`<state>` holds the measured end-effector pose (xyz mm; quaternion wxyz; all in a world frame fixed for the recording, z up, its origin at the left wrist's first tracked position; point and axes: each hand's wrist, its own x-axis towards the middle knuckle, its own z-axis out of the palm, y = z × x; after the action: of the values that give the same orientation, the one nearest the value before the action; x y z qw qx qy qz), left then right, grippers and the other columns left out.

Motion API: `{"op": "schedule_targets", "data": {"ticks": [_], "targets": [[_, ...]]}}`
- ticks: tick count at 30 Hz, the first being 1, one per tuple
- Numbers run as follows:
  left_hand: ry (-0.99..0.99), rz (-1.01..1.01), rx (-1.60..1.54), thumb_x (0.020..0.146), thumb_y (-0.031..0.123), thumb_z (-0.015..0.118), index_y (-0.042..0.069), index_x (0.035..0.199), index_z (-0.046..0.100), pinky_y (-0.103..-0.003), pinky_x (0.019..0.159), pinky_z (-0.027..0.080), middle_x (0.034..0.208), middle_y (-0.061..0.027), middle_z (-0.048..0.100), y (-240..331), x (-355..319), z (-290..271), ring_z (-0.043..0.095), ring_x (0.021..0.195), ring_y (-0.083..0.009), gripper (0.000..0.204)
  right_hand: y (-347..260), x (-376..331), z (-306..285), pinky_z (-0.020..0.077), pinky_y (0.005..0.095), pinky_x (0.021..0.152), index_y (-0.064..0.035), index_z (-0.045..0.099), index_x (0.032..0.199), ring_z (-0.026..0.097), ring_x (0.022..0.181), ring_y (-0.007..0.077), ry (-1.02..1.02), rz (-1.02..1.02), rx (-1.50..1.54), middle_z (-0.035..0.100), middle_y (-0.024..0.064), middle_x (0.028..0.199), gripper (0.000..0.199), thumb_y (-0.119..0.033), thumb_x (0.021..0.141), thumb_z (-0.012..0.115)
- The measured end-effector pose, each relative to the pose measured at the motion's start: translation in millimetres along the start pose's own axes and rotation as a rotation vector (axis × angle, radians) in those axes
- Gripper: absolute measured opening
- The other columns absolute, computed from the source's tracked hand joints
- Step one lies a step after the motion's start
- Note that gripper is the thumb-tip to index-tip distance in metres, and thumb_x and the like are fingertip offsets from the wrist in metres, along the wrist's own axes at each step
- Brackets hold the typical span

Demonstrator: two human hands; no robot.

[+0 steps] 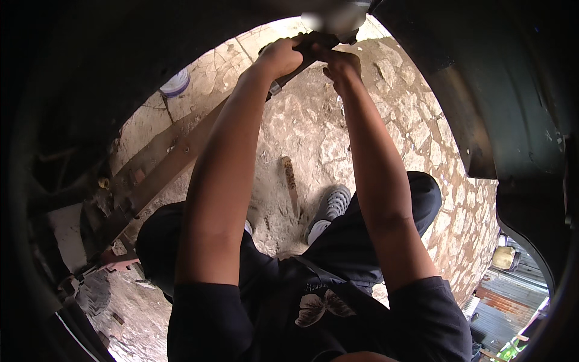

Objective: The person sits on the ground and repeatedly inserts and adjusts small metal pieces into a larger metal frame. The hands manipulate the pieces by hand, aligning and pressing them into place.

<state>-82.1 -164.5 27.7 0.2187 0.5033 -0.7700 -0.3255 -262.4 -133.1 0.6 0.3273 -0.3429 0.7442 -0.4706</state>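
Note:
Both my arms reach up to the far end of a long, flat brown metal bar (181, 148), which slants up from the lower left. My left hand (282, 58) is closed around a dark metal piece (319, 41) at that end. From the other side my right hand (341, 66) grips the same piece, with its fingers curled and partly in shadow. Just below my left hand, a small light metal band (275, 88) wraps the bar. A pale, blurred round part (335, 21) hangs just beyond my hands. Their exact contact points are hidden.
Dark curved panels (518, 90) surround me above and at the sides. A long thin tool (291, 186) lies on the stony ground near my shoe (330, 208). At left is another person's hand (119, 260). A white and purple tub (175, 83) stands at the far left.

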Motion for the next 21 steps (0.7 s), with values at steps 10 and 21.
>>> {"op": "schedule_targets", "data": {"ticks": [10, 21], "targets": [[-0.058, -0.070, -0.048, 0.082, 0.024, 0.053, 0.018, 0.154, 0.048, -0.042, 0.118, 0.039, 0.147, -0.0233, 0.056, 13.9, -22.9, 0.1, 0.053, 0.138, -0.0366, 0.073, -4.8, -30.1, -15.0, 0.0597, 0.0410, 0.093, 0.0021, 0.069, 0.126, 0.066, 0.113, 0.0287, -0.151, 0.179, 0.221, 0.067, 0.0171, 0.129, 0.051, -0.029, 0.088, 0.083], [0.435, 0.291, -0.361, 0.084, 0.007, 0.059, 0.006, 0.111, 0.073, -0.044, 0.091, 0.053, 0.107, -0.0160, 0.072, 33.4, -94.5, 89.4, 0.067, 0.100, -0.0354, 0.030, 141.7, -127.5, -21.4, 0.0529, 0.0379, 0.085, -0.0094, 0.068, 0.098, 0.050, 0.069, 0.0128, 0.046, 0.586, 1.038, 0.059, 0.0007, 0.091, 0.012, -0.019, 0.101, 0.062]]}}
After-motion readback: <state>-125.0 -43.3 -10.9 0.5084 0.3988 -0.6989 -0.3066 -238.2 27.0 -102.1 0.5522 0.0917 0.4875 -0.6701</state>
